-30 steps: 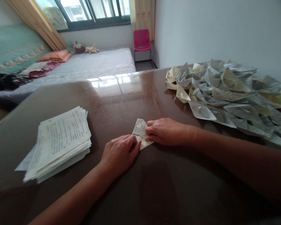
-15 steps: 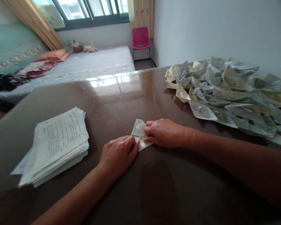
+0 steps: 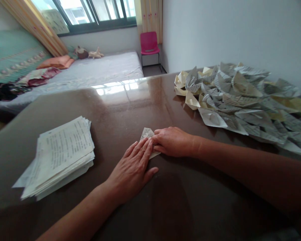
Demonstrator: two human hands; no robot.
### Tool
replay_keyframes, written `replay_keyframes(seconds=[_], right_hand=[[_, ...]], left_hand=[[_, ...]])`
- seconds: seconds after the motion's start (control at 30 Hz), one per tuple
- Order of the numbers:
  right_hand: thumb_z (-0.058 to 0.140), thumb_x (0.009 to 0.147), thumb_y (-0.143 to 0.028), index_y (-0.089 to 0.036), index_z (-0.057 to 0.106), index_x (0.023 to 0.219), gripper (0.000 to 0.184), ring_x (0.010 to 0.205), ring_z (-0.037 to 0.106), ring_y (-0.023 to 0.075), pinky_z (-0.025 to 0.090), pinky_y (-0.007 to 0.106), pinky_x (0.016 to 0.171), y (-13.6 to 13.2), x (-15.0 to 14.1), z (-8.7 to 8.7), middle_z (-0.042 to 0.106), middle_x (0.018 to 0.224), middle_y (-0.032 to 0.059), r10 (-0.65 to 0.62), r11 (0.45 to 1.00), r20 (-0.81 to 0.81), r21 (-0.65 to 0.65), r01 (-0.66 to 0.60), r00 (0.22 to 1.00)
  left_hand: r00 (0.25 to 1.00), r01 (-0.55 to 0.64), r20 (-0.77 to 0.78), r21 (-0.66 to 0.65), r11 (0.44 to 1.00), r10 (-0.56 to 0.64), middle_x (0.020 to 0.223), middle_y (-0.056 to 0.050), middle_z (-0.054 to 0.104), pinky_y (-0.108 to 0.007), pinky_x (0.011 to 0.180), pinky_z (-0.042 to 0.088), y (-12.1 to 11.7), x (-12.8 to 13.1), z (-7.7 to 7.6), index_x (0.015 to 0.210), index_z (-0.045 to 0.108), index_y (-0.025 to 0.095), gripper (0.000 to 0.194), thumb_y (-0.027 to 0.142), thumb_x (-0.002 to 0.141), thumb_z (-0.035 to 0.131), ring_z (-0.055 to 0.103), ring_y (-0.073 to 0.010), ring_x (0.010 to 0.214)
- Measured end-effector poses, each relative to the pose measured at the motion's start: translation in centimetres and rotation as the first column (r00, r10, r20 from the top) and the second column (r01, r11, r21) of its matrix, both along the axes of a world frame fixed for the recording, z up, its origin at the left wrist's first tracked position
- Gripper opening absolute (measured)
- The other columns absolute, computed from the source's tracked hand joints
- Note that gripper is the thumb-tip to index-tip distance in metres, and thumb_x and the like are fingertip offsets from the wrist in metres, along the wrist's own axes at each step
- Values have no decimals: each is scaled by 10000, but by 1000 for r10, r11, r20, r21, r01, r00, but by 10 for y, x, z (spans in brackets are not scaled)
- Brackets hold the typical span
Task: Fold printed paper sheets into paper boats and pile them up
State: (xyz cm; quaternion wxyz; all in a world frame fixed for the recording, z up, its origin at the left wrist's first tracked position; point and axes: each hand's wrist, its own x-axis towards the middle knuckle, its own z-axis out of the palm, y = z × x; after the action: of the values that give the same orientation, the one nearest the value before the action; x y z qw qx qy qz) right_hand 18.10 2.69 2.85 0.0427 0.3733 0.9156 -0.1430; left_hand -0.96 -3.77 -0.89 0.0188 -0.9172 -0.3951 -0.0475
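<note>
A small folded piece of printed paper (image 3: 146, 132) lies on the brown glossy table (image 3: 115, 117), partly covered by both hands. My left hand (image 3: 133, 167) is flat on it, fingers stretched out and thumb apart, with the fingertips over its middle. From the right, my right hand (image 3: 173, 142) has its fingers curled and closed on the paper's right edge. The two hands meet at the fingertips. Only the paper's top corner and a pale strip at its lower edge show.
A stack of printed sheets (image 3: 62, 150) lies on the table at the left. Many folded paper boats (image 3: 212, 117) are heaped at the right, by the wall. Beyond the table are a bed (image 3: 110, 65) and a pink chair (image 3: 149, 43).
My left hand has gone from curled fingers at the paper's lower left to lying flat across it, fingers extended. My right hand has stayed on the paper's right side.
</note>
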Motion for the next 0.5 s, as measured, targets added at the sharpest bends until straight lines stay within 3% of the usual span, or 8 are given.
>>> replay_keyframes(seconds=[0.17,0.23,0.3,0.4,0.5], right_hand=[[478,912,-395,-191,687,961,296,824,655,186,413,242,658,14,13,6,709,928,81,63,997,-43,-44,-65,997],[474,917,-329,-187,690,968,263,788,658,170,405,236,654,19,23,16,719,891,71,38,999,-49,-35,-40,998],[468,911,-242,-220,702,999,250,806,662,164,400,239,663,18,32,30,726,915,53,93,996,-40,-6,-93,995],[524,878,-220,-284,682,1105,284,780,668,171,397,255,641,5,37,46,735,928,41,188,982,65,-34,-186,980],[572,852,-245,-259,719,997,207,706,667,187,399,276,611,-11,33,51,738,839,70,161,987,197,-62,-151,967]], left_hand=[[997,22,-79,0,1000,-22,1534,-142,272,-423,1151,221,-3,-2,1,1478,230,116,709,555,936,359,235,-247,1427],[995,17,-96,-3,1000,-17,1537,-131,267,-426,1150,210,-3,-2,2,1477,246,134,680,544,944,346,229,-243,1429],[995,13,-99,-4,1000,-13,1539,-128,263,-426,1148,209,-3,-1,2,1476,251,134,676,543,945,344,227,-244,1430],[995,14,-96,-8,1000,-15,1542,-126,258,-432,1145,211,-3,-2,2,1481,240,133,689,545,941,352,224,-247,1430],[996,8,-89,-9,1000,-9,1538,-126,271,-433,1144,213,-3,-2,2,1477,253,132,682,533,938,372,235,-250,1426]])
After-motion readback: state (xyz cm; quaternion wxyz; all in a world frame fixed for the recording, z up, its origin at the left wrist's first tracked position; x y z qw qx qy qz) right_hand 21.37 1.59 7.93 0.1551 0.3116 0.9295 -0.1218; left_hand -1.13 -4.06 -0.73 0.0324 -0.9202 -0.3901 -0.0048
